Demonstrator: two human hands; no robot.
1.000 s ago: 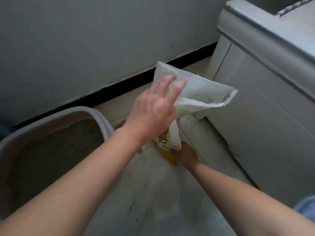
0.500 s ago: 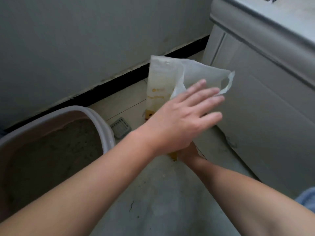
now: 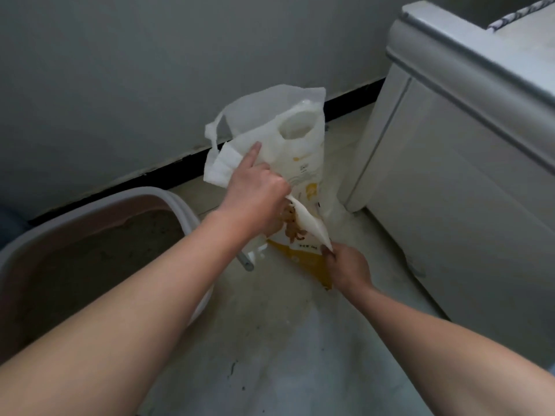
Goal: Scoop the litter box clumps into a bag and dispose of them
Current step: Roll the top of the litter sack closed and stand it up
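Wall [image 3: 120,85]: plain grey, fills the space beyond both hands.
Cabinet [image 3: 450,190]: pale grey and panelled, close to the right of the right hand [image 3: 348,268]. A bit of striped cloth [image 3: 522,13] lies on its top.
Floor [image 3: 270,355]: pale and stained, under both forearms, with a few dark specks nearer the person.
Baseboard [image 3: 168,172]: black strip where wall meets floor, beyond the left hand [image 3: 255,202].
Grey rod [image 3: 246,263]: a short round end pokes out below the left wrist; what it belongs to cannot be told.
Litter box [image 3: 168,195]: wide tub with a white rim and pinkish inner wall, left of the left hand and partly hidden by the left forearm.
Litter [image 3: 105,265]: dull grey-brown and grainy, covers the bottom of the box.
Bag [image 3: 300,151]: held up off the floor between the hands and the wall. It is white plastic with small print and an oval handle hole [image 3: 297,124] near the top. The lower corner is yellow, and a thinner see-through layer with a loop stands behind.
Bag contents: cannot be made out.
Left hand: grips the bag's middle fold with curled fingers, forefinger straight along the plastic.
Right hand: pinches the bag's lower edge, just above the yellow corner.
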